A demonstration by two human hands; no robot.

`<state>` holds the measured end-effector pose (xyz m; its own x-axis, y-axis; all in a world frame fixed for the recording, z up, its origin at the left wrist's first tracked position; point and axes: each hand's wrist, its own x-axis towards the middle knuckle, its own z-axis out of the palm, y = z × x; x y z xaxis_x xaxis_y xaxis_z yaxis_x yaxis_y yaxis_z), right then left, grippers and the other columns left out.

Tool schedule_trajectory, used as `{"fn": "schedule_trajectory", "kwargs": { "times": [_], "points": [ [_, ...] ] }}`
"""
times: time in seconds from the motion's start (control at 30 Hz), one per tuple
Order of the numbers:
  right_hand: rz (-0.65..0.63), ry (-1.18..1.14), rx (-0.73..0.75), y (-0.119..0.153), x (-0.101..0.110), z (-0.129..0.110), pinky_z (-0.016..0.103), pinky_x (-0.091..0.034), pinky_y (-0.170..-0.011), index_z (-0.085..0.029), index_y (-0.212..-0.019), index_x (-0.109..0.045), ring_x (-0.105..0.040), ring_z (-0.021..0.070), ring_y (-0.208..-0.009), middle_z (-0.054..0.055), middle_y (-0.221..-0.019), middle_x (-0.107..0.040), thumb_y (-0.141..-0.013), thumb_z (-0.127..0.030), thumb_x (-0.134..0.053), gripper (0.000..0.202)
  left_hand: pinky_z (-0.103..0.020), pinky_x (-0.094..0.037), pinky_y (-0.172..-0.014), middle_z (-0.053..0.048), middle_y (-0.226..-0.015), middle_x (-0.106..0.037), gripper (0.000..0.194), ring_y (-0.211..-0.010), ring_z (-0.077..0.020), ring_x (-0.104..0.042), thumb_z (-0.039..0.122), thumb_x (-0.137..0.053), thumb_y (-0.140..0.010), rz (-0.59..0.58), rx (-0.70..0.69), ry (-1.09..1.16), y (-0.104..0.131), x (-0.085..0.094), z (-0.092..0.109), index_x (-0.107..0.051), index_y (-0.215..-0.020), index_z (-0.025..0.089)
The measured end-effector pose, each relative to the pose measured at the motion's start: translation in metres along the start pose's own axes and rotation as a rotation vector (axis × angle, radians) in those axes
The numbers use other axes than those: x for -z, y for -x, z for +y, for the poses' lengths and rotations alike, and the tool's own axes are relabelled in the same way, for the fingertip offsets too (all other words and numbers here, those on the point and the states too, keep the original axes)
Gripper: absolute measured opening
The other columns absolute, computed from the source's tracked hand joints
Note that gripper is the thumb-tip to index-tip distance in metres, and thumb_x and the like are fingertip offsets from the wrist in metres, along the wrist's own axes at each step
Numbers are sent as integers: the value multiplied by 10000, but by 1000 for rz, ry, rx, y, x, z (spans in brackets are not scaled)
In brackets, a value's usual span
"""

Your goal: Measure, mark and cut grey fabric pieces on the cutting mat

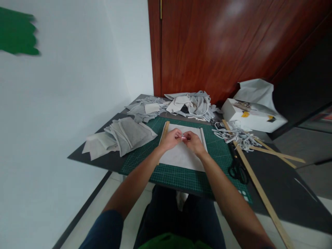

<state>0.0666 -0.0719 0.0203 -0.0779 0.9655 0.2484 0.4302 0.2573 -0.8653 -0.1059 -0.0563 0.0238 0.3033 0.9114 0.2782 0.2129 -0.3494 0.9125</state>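
My left hand (172, 139) and my right hand (194, 142) meet over the middle of a white fabric piece (178, 156). The fingers of both are closed in a pinch around a small whitish bit (184, 138), too small to name. Beneath them the fabric lies flat on a green cutting mat (178, 175). A wooden ruler-like strip (164, 132) runs along its left side, partly behind my left hand. At the fabric's right edge is a narrow fold or roll (203, 137).
Grey-white fabric pieces (133, 133) lie left, with a scrap heap (197, 103) at the back. To the right are black scissors (238, 172), a long wooden strip (256, 183), tangled white cords (240, 136) and a white box (255, 114). A wooden door (220, 48) stands behind.
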Motion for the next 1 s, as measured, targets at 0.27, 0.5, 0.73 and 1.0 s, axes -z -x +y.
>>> {"fn": "schedule_trajectory", "kwargs": {
  "times": [0.27,0.5,0.73,1.0],
  "points": [
    [-176,-131,13,-52,-57,6,353,-592,-786,-218,-973,-630,-721,200,-808,32,-884,-758,-791,-307,-703,216,-252,-512,-707,4,-780,-715,165,-715,-134,-666,84,-730,-716,151,178,167,-16,62,-33,-683,-856,156],
    [-152,191,97,-74,-71,14,548,-474,-1119,-208,-1175,-707,-631,335,-1267,122,-1288,-718,-747,-251,-814,443,-277,-550,-662,10,-750,-689,146,-676,-153,-659,140,-638,-794,414,274,203,-43,72,-52,-711,-916,172],
    [-339,532,160,-74,-79,-2,513,-412,-1142,-241,-1436,-618,-472,355,-1431,115,-1516,-610,-888,-477,-749,611,-273,-531,-779,1,-810,-693,117,-791,-151,-648,119,-608,-803,508,212,-67,-46,64,-69,-693,-862,174],
    [-429,618,171,-76,-82,-2,557,-378,-1111,-285,-1512,-554,-373,385,-1480,99,-1589,-538,-959,-510,-645,604,-288,-537,-815,-32,-924,-734,187,-842,-167,-677,122,-627,-836,508,226,-190,-45,66,-85,-691,-1005,173]
  ]
}}
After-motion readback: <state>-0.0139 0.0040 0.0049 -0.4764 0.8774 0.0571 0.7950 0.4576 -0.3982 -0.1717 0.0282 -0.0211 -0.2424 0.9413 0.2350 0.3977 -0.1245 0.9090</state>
